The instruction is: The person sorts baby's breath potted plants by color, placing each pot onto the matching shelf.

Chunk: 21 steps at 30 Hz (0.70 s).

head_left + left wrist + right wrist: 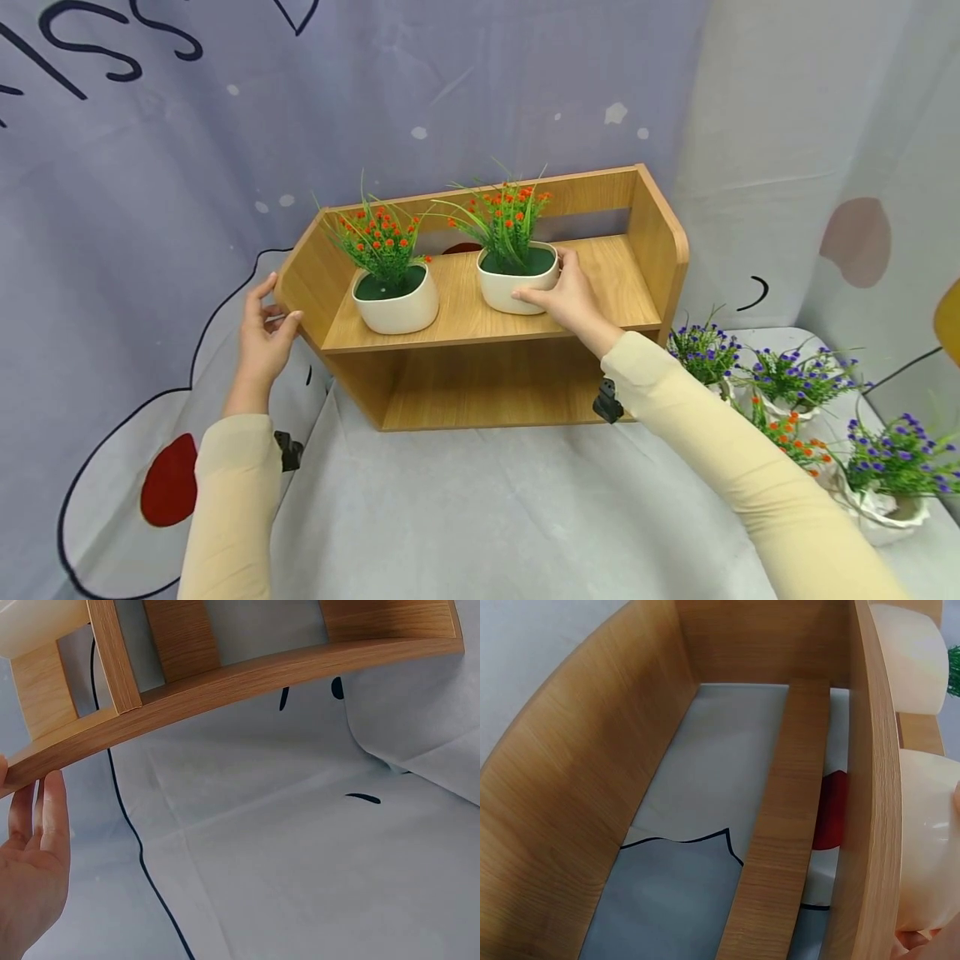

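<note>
A two-tier wooden shelf (510, 331) stands ahead of me. On its upper board, my right hand (573, 296) grips a white pot (504, 292) with orange flowers, thumb across the front and fingers at its right side. To the left sits a similar white pot (401, 310) with orange flowers, apart from both hands. My left hand (264, 342) holds the edge of the shelf's left side panel; in the left wrist view its fingers (54, 814) touch the panel from outside. The right wrist view looks into the lower tier, with the gripped pot (928, 840) at the right edge.
Several potted plants stand right of the shelf: purple-flowered ones (896, 458) and an orange-flowered one (795, 437). A patterned curtain (487, 83) hangs behind. Pale cloth (480, 517) covers the surface in front.
</note>
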Motion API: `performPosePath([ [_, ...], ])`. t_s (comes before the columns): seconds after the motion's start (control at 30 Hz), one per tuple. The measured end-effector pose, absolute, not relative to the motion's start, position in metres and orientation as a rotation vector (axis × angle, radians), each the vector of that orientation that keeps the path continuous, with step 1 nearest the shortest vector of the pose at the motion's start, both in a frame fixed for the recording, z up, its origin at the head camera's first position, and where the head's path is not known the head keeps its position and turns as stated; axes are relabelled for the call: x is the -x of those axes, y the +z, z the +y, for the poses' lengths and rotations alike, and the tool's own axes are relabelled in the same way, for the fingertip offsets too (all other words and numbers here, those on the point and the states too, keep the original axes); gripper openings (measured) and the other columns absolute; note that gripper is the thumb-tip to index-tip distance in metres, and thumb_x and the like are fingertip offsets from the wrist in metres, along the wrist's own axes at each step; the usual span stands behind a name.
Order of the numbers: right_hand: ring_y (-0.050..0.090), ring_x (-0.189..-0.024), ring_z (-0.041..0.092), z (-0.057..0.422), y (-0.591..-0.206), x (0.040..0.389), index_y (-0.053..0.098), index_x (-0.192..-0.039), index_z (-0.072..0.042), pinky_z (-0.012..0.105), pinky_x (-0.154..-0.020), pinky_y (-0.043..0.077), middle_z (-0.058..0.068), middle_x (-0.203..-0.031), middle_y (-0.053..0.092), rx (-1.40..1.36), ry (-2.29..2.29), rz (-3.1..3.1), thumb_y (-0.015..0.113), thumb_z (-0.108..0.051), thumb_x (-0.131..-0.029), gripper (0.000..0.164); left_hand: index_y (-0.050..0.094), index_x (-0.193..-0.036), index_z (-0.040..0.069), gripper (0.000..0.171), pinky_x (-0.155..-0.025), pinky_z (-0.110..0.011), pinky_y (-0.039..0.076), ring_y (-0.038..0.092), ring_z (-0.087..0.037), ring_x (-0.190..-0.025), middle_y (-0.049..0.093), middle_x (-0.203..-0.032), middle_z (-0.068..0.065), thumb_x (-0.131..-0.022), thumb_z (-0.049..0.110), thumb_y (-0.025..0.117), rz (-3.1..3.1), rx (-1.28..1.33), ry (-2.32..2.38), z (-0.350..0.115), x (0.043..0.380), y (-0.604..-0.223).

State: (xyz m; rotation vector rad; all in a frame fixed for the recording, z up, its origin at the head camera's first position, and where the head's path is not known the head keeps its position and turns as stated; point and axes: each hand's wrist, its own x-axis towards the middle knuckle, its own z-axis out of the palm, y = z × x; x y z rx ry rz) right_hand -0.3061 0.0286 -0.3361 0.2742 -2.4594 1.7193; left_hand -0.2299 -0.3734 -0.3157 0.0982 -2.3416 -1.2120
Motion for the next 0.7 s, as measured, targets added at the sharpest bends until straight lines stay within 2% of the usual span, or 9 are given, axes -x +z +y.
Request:
performPosePath([
  [0.2,0.042,-0.129,0.029,0.025,-0.335,0.306,0.030,-0.139,-0.001,0.040,-0.110,0.035,0.019,-0.139,0.041,-0.289,1.732,-2.469,0.083,-0.023,-0.073,0.088,0.029,-0.149,0.022,0.064,-0.067,-0.004,0.045,0.049,0.004,-0.081,0.046,-0.111,-0.007,-0.094,0.002,0.055,-2.331,-0.093,-1.229,-0.373,0.229,-0.315],
  [0.7,0.042,-0.130,0.028,0.009,-0.331,0.310,0.029,-0.140,-0.001,0.039,-0.111,0.035,0.018,-0.139,0.042,-0.343,1.740,-2.494,0.083,-0.021,-0.073,0.088,0.028,-0.149,0.021,0.064,-0.067,-0.004,0.045,0.049,0.005,-0.081,0.046,-0.112,-0.007,-0.094,0.001,0.054,-2.339,-0.095,-1.228,-0.374,0.230,-0.315],
])
